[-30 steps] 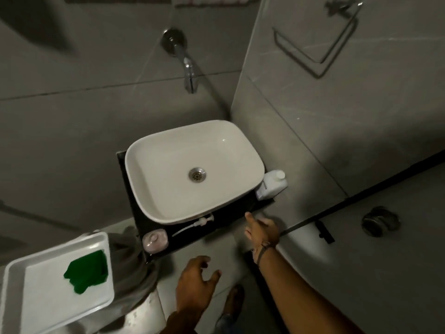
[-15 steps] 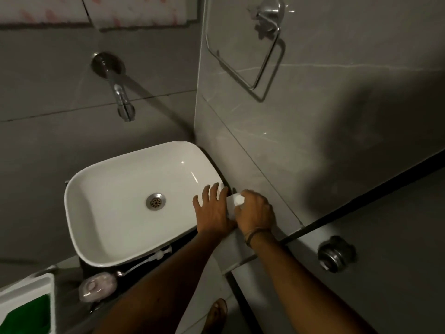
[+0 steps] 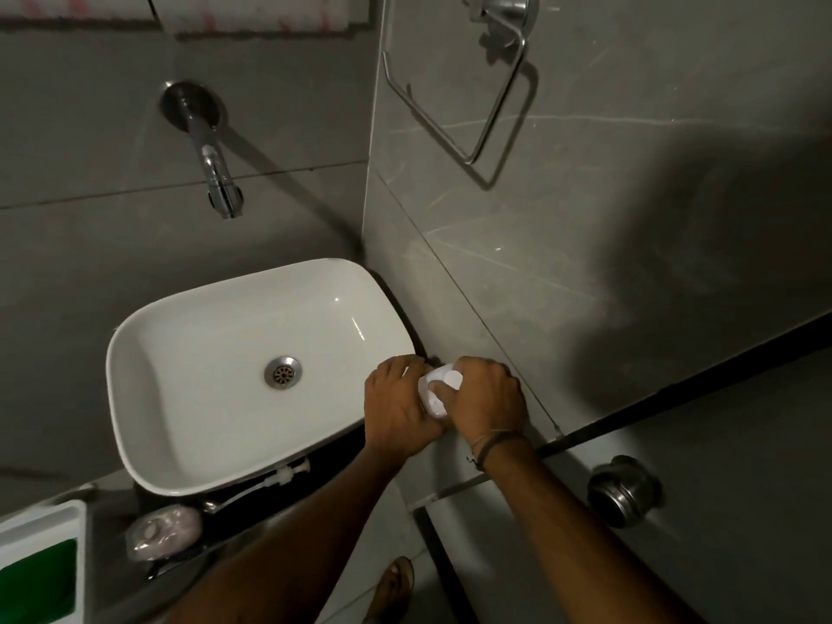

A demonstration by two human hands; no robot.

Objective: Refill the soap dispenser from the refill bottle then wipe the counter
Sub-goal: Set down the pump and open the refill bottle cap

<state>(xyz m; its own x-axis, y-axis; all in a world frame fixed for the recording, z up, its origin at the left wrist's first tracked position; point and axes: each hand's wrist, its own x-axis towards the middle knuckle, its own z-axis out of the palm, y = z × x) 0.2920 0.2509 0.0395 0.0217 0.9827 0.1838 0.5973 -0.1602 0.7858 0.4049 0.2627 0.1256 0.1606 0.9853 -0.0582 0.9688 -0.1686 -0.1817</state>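
No writing is legible on the white bottle [image 3: 439,391], which sits at the basin's [image 3: 189,353] right front corner. Both the left hand [image 3: 398,407] and the right hand [image 3: 488,400] curl their fingers tightly around it.

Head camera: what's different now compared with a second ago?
Both hands came up from below the counter and closed on the white bottle by the sink's right corner: left hand on its side, right hand over its top. The pump and pink soap lie where they were.
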